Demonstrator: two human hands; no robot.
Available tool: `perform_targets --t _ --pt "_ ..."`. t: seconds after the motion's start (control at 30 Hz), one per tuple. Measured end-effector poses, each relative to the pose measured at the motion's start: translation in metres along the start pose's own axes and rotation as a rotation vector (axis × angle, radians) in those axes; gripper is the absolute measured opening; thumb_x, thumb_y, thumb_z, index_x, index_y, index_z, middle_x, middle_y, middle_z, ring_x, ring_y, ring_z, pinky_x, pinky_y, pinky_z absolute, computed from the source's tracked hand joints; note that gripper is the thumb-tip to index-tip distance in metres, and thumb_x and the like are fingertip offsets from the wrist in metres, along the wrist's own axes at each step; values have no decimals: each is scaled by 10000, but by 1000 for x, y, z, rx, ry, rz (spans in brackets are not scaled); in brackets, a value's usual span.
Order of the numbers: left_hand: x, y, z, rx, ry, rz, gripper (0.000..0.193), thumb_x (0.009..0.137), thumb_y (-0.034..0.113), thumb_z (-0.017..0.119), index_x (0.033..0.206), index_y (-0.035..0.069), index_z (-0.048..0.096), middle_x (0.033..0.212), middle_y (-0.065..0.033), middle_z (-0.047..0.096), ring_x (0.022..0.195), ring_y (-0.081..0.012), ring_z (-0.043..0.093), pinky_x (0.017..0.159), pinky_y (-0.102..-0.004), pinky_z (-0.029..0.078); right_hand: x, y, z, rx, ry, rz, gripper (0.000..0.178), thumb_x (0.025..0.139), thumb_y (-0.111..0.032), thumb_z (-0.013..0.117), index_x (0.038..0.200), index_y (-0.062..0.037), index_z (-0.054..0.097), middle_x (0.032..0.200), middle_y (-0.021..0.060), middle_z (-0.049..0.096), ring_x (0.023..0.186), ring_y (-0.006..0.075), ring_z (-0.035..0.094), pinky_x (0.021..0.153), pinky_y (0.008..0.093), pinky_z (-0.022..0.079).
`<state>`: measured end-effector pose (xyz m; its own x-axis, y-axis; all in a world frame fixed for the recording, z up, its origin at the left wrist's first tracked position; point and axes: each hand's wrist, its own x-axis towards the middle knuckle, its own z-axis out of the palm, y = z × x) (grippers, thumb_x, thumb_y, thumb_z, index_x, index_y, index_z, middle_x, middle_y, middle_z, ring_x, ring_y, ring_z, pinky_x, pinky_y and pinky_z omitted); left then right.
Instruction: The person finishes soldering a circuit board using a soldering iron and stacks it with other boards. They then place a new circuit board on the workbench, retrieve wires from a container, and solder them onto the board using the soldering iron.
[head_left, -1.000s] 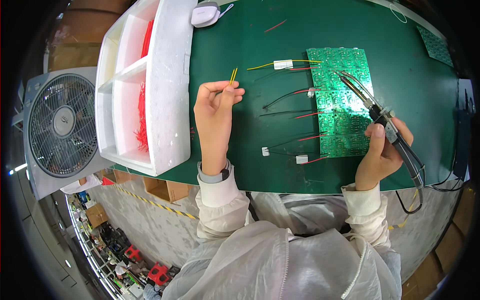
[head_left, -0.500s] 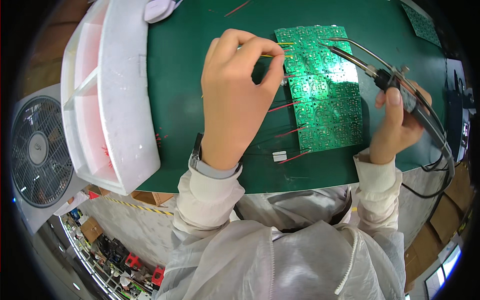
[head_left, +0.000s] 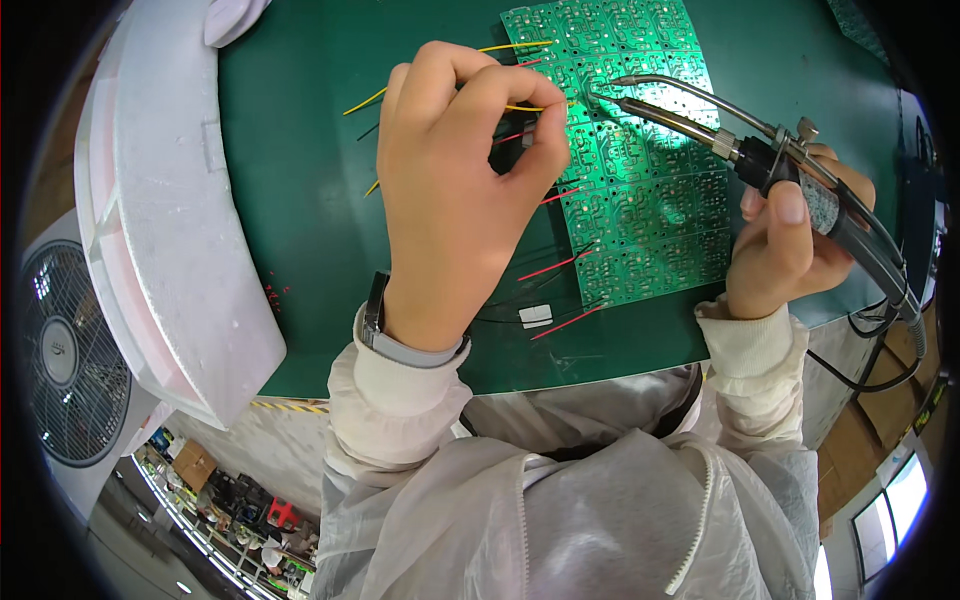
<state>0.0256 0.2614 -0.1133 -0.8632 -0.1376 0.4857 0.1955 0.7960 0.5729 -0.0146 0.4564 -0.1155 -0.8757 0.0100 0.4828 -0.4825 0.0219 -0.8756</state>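
Observation:
My left hand (head_left: 450, 190) hovers at the left edge of a green printed circuit board panel (head_left: 650, 215), thumb and forefinger pinched on a yellow wire (head_left: 524, 108). The wire's end reaches over the board's edge. In my right hand (head_left: 785, 250) is a soldering iron (head_left: 675, 122), with a thin curved metal tube (head_left: 690, 88) clamped alongside it. The iron's tip points left, a short way from the wire end; whether it touches the board I cannot tell. Red wires (head_left: 555, 266) and another yellow wire (head_left: 515, 46) stick out from the panel's left side.
A white foam bin (head_left: 160, 220) with compartments stands at the left of the green tabletop (head_left: 310, 200). Small red bits lie near it. A white tag (head_left: 536, 316) rests by the lower wires. The iron's black cable (head_left: 880, 385) hangs at the right; a fan (head_left: 75, 350) is far left.
The soldering iron's tip has moved left across the board, closer to the yellow wire in my left hand. The left pinch holds. The whole view has shifted, so the bin sits farther left.

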Motion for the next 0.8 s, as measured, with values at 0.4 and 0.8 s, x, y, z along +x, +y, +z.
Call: perform_targets --t 0.4,0.8 --pt "6 12 3 -26 -33 11 128 641 5 642 746 54 587 747 -33 521 676 -132 515 618 -225 411 0 4 -1 -10 -12 45 333 657 -143 699 860 17 489 759 51 527 663 104 476 644 220 402" --pt "10 19 -2 92 -125 31 145 640 -3 654 754 47 580 756 -34 520 685 -133 517 615 -222 413 3 0 10 -163 15 -63 224 678 -112 558 804 39 450 614 96 463 455 119 406 441 212 349"
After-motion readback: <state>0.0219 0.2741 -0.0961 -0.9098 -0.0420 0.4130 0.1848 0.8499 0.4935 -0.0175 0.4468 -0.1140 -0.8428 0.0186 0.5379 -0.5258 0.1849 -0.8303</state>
